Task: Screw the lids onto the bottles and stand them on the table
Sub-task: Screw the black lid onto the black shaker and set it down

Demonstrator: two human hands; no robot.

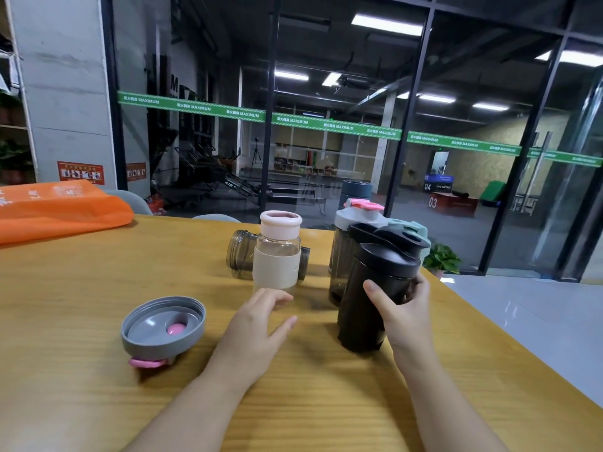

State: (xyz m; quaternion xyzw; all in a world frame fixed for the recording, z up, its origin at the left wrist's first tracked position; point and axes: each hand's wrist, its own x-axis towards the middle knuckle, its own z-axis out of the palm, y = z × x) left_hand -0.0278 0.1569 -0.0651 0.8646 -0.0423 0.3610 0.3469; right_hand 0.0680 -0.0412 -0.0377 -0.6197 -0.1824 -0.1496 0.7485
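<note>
A right hand (403, 316) wraps around a black shaker bottle (375, 295) near the tabletop's (98, 282) right edge, the bottle lidded and tilted, its base barely touching the wood — a slack grip here could let it topple into the capped smoky bottle (341, 256) just behind, or roll off the right edge. The left hand (257, 327) hovers with fingers relaxed and spread, holding nothing, just in front of the clear bottle with the pink lid (277, 252), which stands upright toward the middle of the far edge; a careless sweep could knock it over. Behind that bottle an uncapped smoky bottle (239, 252) lies on its side, still needing a lid. Its likely match, the grey lid with pink flip cap (163, 326), rests upside down to the left of the left hand, well apart from the lying bottle. An orange bag (58, 207) sits at the far left corner.
</note>
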